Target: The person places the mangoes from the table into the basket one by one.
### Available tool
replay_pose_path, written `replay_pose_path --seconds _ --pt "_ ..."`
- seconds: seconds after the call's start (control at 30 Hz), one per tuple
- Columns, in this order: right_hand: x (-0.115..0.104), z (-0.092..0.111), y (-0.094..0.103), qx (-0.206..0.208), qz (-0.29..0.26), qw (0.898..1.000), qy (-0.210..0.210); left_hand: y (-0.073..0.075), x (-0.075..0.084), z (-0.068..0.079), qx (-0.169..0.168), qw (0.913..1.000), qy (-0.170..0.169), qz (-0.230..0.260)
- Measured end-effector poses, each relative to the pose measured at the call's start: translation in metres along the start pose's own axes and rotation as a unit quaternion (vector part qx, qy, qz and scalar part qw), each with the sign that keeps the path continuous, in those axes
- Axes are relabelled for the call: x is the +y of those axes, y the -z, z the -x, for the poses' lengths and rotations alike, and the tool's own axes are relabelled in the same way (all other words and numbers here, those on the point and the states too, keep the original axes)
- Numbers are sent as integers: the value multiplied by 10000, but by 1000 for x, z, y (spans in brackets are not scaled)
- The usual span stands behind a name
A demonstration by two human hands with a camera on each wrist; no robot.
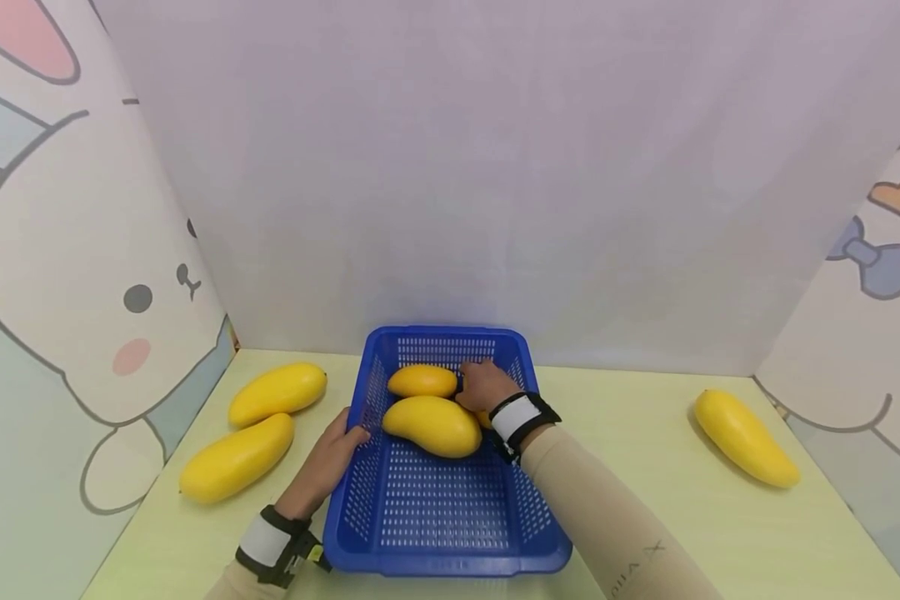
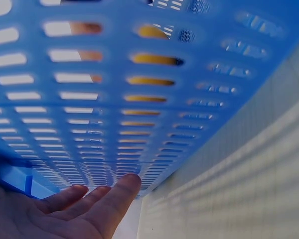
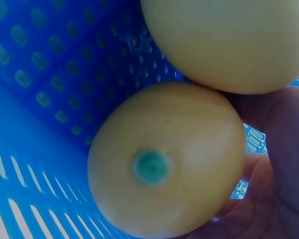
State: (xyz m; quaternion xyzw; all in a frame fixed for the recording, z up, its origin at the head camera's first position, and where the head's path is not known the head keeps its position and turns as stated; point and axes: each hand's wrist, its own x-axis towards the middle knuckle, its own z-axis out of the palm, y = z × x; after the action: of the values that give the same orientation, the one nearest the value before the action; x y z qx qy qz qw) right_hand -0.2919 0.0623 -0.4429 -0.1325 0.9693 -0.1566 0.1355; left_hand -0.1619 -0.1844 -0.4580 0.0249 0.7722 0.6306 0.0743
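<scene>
Inside the blue basket (image 1: pixel 446 565), right hand (image 1: pixel 487 386) curls around a yellow mango (image 3: pixel 174 154), green-spotted end facing the wrist; front mango (image 1: pixel 432 427) just beside. Left hand (image 1: pixel 328 460) holds the basket's left side, thumb over edge, fingers straight outside.

Mangoes (image 1: pixel 431 426) crowd the far half of a blue basket (image 1: pixel 447 563), leaving its near end open; the right forearm (image 1: pixel 607 508) bars the right rim (image 1: pixel 529 367), and any gap beneath the right hand (image 1: pixel 487 386) is hard to judge.

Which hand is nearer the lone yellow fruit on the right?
The right hand, in the blue basket, left of that fruit; the left hand, at the basket's left side, is farther.
</scene>
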Motion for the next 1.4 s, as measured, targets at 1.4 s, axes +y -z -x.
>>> replay_pose_path --seconds 1.4 --pt "1 1 -4 250 -95 9996 84 -1 -1 0 57 9999 -67 54"
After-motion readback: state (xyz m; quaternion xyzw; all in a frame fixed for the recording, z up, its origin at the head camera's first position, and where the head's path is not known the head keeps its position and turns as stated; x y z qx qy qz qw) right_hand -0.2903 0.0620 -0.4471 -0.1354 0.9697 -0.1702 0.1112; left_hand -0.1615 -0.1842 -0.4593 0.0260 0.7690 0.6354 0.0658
